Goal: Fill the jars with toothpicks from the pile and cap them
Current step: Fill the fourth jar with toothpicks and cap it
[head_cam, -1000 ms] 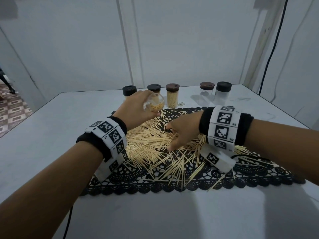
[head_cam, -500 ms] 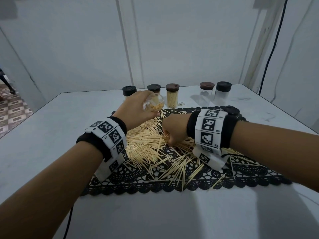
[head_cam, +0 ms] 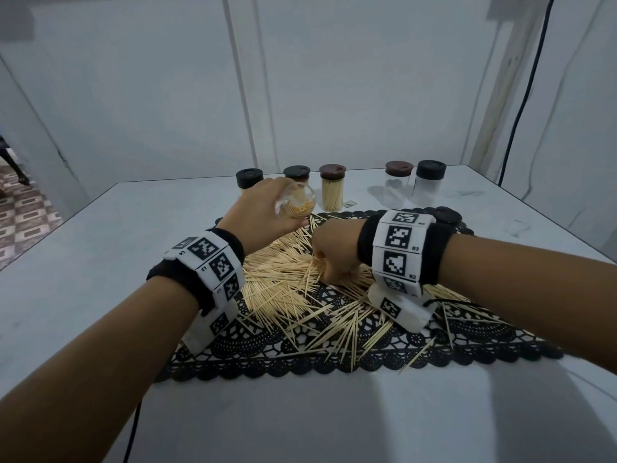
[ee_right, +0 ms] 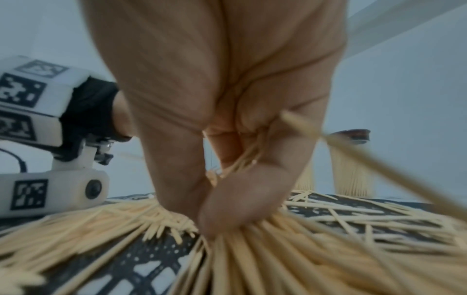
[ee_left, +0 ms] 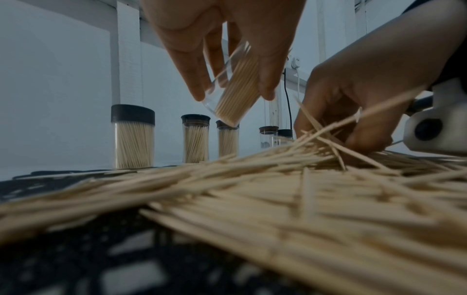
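On the black lace runner [head_cam: 434, 349] nearest you lies the loose pile of pale wooden toothpicks [head_cam: 283, 279], far too many to count, fanned every way. Your right hand [head_cam: 337, 252] is down in it, fingers curled round a small bunch; the right wrist view shows the sticks pinched between thumb and fingers [ee_right: 227, 199]. They should weigh next to nothing, stiff but thin and sharp-tipped, and they will likely splay or slip out sideways, so take them round the middle of the bunch, all lying one way.

Just beyond, your left hand [head_cam: 267, 212] holds the clear open plastic jar [head_cam: 295, 203] above the pile, tilted with its mouth toward you and partly filled; fingers and thumb wrap its smooth wall, which looks slippery and light.

A single black round lid [head_cam: 445, 215] lies loose at the runner's far right edge.

Farthest off, on the white table [head_cam: 100, 262], stand five capped jars: three full of toothpicks [ee_left: 134, 139], two clear ones [head_cam: 429, 182] at the right that appear empty. Six jars in all.
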Available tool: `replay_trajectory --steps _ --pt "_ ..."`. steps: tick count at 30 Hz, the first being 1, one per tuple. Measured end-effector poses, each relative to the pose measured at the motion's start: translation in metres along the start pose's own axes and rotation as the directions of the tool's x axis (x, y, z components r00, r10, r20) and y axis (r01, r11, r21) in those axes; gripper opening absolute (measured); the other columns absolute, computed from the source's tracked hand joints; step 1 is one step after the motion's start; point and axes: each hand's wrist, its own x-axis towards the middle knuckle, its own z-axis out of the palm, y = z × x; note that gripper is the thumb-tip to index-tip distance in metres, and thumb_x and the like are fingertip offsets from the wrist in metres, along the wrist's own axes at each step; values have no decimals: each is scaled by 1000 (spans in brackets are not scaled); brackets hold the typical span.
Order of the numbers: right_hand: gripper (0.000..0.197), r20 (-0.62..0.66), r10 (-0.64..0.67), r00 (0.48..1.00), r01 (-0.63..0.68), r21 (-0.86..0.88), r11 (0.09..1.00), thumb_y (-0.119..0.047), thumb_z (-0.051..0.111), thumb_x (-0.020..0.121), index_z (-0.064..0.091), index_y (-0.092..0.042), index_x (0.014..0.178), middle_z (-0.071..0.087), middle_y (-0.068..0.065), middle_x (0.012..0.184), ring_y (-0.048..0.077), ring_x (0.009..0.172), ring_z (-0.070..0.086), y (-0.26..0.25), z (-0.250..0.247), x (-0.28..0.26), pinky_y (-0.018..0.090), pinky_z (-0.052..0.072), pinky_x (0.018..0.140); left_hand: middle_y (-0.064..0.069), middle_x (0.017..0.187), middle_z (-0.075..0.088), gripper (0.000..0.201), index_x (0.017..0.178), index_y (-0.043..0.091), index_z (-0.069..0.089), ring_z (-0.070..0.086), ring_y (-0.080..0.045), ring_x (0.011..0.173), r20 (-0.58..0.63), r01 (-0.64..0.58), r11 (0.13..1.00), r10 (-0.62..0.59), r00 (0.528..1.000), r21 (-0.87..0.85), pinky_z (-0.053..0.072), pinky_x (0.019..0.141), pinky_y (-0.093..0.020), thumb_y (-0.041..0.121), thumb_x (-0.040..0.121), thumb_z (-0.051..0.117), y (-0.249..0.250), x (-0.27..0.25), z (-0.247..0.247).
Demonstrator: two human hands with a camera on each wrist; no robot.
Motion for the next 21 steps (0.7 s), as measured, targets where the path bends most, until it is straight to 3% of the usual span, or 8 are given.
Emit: replay_trajectory --steps 2,5,10,15,17,19,21 --pt "18 -21 -4 1000 6 98 995 -26 63 86 62 -8 82 53 -6 56 4 49 50 6 2 0 17 45 58 -3 117 60 54 123 13 55 46 -6 98 -7 9 1000 -9 1000 5 30 79 -14 30 76 75 -1 0 1" --pt "19 -33 -1 999 9 253 967 -23 65 85 60 -9 74 60 -4 57 6 51 58 15 4 -5 18 50 58 -2 117 59 54 121 12 55 45 -5 98 -30 28 1000 -28 999 8 29 79 -13 30 75 75 -1 1 1" --pt "28 -194 7 981 53 301 952 -20 66 83 49 -13 62 55 -5 55 6 50 50 28 7 -18 18 39 50 -5 119 59 56 121 9 54 45 -6 98 -41 66 998 -66 997 14 30 81 -15 32 75 76 -3 2 0" --pt "25 -353 71 933 100 443 891 -26 65 85 61 -3 76 57 -4 60 4 50 51 43 6 -27 14 42 51 -2 120 57 55 123 11 52 44 -6 98 24 105 994 -105 994 25 31 79 -17 34 77 74 -1 1 -1" --pt "18 -390 96 916 154 563 812 -24 65 85 64 -6 81 64 -2 66 2 51 57 48 3 -32 13 46 51 -1 120 56 56 124 12 51 45 -6 98 65 120 993 -121 991 26 32 79 -18 35 78 73 0 0 0" --pt "11 -426 121 897 241 698 674 -15 65 85 66 -4 86 66 3 70 5 53 60 51 -3 -37 12 49 52 -2 118 57 56 124 11 51 47 -9 96 108 129 991 -131 986 29 33 77 -20 36 78 73 1 0 0" --pt "10 -465 149 873 312 767 561 -8 65 84 65 1 86 64 1 64 4 50 58 53 -12 -41 13 49 51 -1 115 56 57 123 11 51 49 -11 96 146 144 989 -145 979 19 34 77 -21 37 77 73 1 0 0"
